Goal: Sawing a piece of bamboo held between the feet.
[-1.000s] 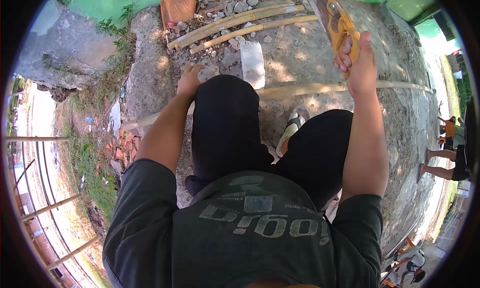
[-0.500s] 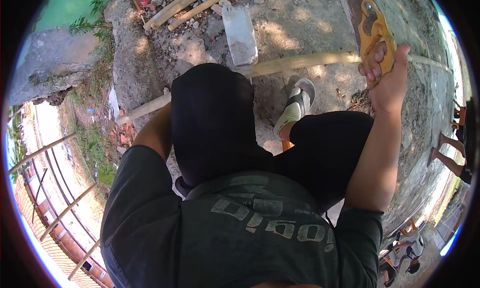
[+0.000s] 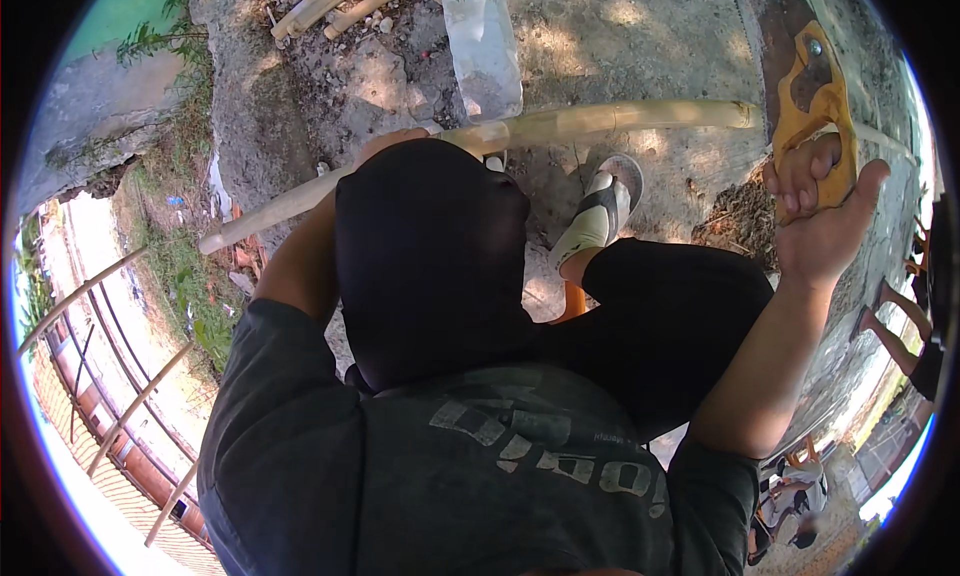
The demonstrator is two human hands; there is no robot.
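My right hand is closed round the yellow-orange handle of a handsaw, with the thumb stretched out to the side. The saw's dark, wide blade points away from me, beside the right part of a long, pale bamboo pole. This pole lies crosswise in front of me, and the blade hides part of its right side. Just beyond my black-clad left knee, my left hand lies over the pole and grips it; the knee covers most of its fingers.
A whitish, worn block lies beyond the pole. Several bamboo pieces rest at the far left near a rough concrete edge. My sandalled right foot is close to the pole. Other people's legs show at the right rim.
My right hand and the saw have shifted right and a little nearer. More of my left hand now shows above the knee. The view has also moved slightly.
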